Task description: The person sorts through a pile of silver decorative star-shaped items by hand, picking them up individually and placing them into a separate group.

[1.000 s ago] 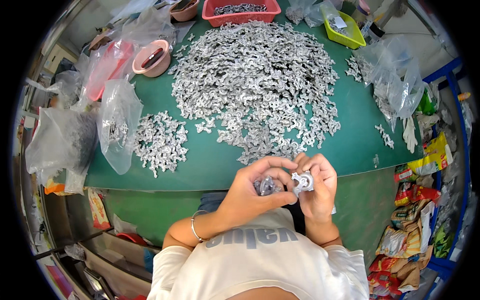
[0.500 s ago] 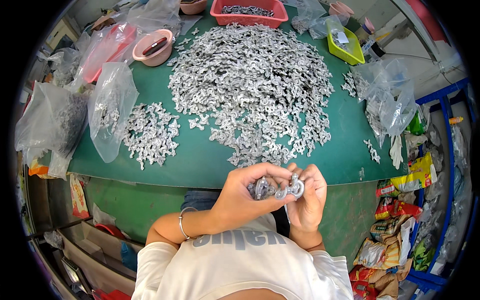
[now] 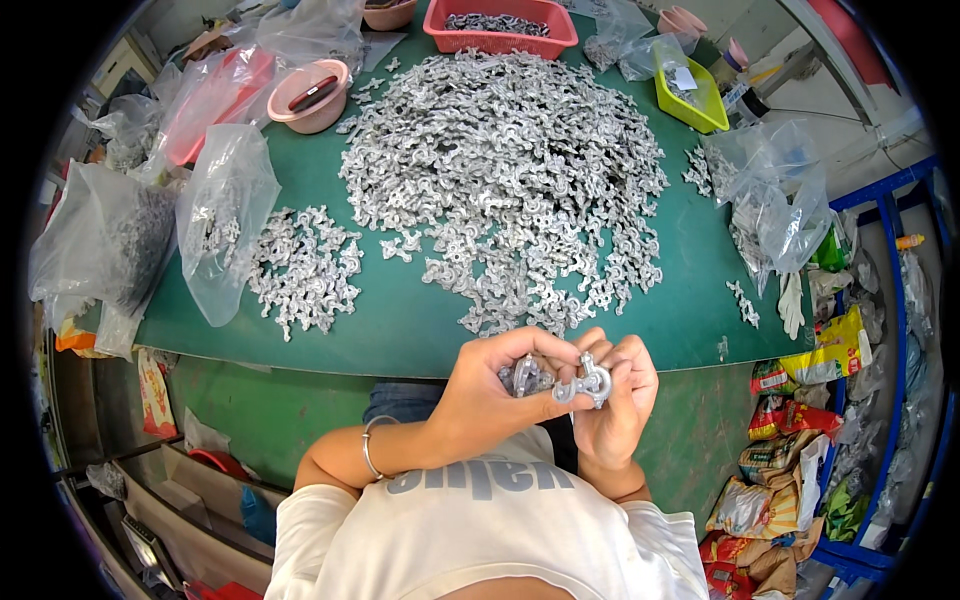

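Observation:
Both my hands are raised together at the table's near edge. My left hand (image 3: 487,385) is curled around several small silvery metal castings (image 3: 525,377), partly hidden by its fingers. One more casting (image 3: 583,384), with a rounded hooked end, sits between the two hands. The fingers of my right hand (image 3: 618,405) grip this casting at its right side, while the left thumb lies against its other end. Just beyond my fingers spreads a large heap of the same castings (image 3: 500,150). To the left lies a smaller pile of castings (image 3: 305,270).
The green table (image 3: 330,350) also bears a red basket (image 3: 500,40) at the back, a pink bowl (image 3: 308,115) holding a dark object, and a lime-green basket (image 3: 705,110). Plastic bags (image 3: 228,210) of parts stand left, others right. A blue shelf frame (image 3: 890,330) rises at right.
The casting between my hands has turned slightly, its hooked end now lower. My right fingers have shifted a little around it; the left hand barely moved.

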Available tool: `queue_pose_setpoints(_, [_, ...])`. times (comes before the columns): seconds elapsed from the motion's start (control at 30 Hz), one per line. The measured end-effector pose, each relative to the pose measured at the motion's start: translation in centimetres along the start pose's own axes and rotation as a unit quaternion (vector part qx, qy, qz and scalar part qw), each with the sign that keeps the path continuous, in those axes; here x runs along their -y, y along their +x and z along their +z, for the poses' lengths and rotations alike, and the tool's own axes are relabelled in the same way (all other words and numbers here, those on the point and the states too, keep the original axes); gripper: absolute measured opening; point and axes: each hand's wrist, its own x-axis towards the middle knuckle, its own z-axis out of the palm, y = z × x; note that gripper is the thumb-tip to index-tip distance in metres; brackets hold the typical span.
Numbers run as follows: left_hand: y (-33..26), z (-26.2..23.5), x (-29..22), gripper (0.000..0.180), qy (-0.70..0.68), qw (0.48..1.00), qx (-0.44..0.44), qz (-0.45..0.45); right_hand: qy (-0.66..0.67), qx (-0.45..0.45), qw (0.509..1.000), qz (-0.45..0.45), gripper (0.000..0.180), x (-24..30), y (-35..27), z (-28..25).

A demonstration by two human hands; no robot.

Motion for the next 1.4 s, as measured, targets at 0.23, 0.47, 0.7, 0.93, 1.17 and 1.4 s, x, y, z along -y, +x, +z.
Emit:
queue_pose_setpoints(0.23, [0.0,0.3,-0.2,0.024,-0.060,0.998,0.031,0.018,0.030,0.038,0.998,0.044,0.026,0.5,0.8,0.0])
queue_pose_setpoints(0.47, [0.1,-0.7,-1.2,0.017,-0.044,0.988,0.079,-0.125,0.051,0.155,0.978,0.127,0.025,1.2,2.5,-1.8])
queue_pose_setpoints(0.7, [-0.3,-0.2,-0.3,0.012,-0.056,0.995,-0.060,-0.059,-0.064,0.024,0.993,0.092,0.033,1.2,1.7,-0.4])
queue_pose_setpoints(0.93, [0.1,0.3,0.7,0.012,-0.183,0.977,-0.108,-0.033,-0.286,0.042,0.938,-0.192,0.055,0.6,0.7,0.8])
queue_pose_setpoints(1.17, [-0.2,0.3,-0.1,0.017,-0.175,0.982,-0.075,-0.018,-0.411,0.058,0.859,-0.301,0.029,1.5,1.2,0.8])
queue_pose_setpoints(1.4, [-0.2,-0.3,0.2,0.022,-0.171,0.981,-0.022,-0.085,-0.419,0.090,0.854,-0.294,0.031,2.4,0.8,0.8])
